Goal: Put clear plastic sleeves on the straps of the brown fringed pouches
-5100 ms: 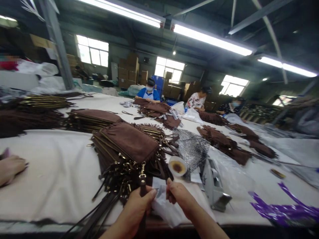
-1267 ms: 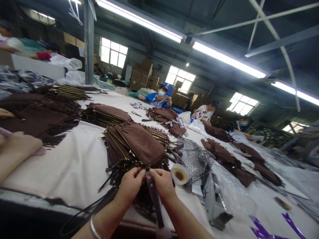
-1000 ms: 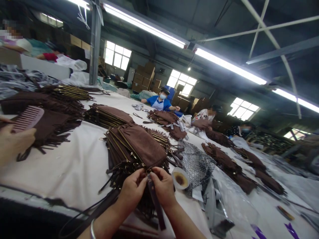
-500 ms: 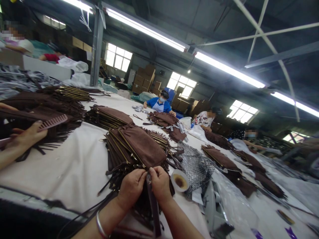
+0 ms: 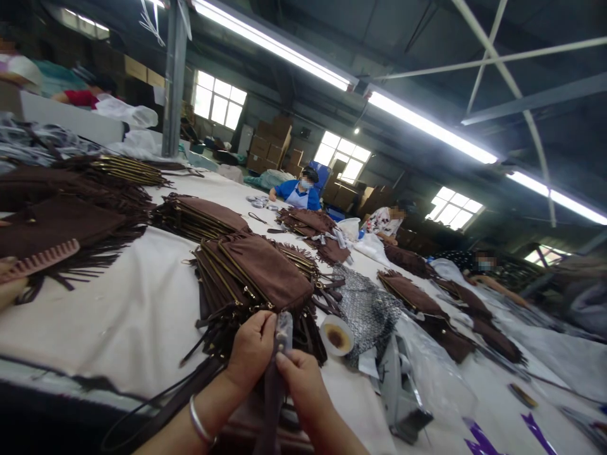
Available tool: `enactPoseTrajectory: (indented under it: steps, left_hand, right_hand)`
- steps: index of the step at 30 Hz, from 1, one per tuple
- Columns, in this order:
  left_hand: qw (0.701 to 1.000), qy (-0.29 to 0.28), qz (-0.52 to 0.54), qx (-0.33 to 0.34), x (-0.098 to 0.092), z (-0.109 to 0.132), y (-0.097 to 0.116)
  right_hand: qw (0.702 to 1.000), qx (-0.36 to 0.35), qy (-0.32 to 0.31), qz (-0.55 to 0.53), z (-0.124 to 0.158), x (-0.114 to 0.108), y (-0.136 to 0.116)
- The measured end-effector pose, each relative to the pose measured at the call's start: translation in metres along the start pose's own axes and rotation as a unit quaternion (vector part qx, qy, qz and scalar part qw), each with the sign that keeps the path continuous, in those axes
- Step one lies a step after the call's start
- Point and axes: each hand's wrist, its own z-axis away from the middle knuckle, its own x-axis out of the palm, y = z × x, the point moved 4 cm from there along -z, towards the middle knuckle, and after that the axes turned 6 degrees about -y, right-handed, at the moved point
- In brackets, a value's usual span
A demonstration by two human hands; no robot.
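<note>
A dark brown strap with a pale, shiny wrapped end hangs between my two hands at the lower centre. My left hand pinches it near the wrapped end, fingers closed. Just below and to the right, my right hand is closed on the same strap, thumb on top. Beyond them lies a stack of brown fringed bags with gold zippers, its near edge next to my fingertips. A white bowl with a brown stain stands right of my hands.
A tape dispenser and bubble wrap lie to the right. At the left, a co-worker's hand holds a pink comb over a fringed bag. More bag piles cover the table. Several people sit farther back.
My right hand has slid down the strap, uncovering its wrapped end, while my left hand stays near the top. The comb has moved left and down. The view has shifted slightly.
</note>
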Motion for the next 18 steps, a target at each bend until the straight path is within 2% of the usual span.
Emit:
enactPoseTrajectory:
  steps: [3,7,9,12,15,18]
  left_hand:
    - [0.988,-0.051,0.123,-0.075,0.002,0.014,-0.005]
    - [0.948,-0.14,0.242,-0.15,0.008,0.044,-0.007]
    - [0.922,-0.183,0.276,-0.199,0.012,0.06,-0.008]
    - [0.866,-0.255,0.339,-0.264,0.02,0.084,-0.008]
    - [0.833,-0.31,0.36,-0.283,0.022,0.106,-0.011]
    - [0.832,-0.314,0.347,-0.3,0.016,0.123,-0.016]
  right_hand:
    - [0.999,-0.016,0.014,-0.035,-0.011,-0.001,-0.013]
    - [0.997,-0.017,0.017,-0.073,-0.023,0.002,-0.021]
    - [0.995,-0.016,0.03,-0.089,-0.026,0.003,-0.024]
    - [0.991,-0.017,0.048,-0.127,-0.031,0.004,-0.033]
    - [0.985,-0.027,0.062,-0.16,-0.037,0.0,-0.042]
    - [0.979,-0.037,0.083,-0.184,-0.044,-0.007,-0.045]
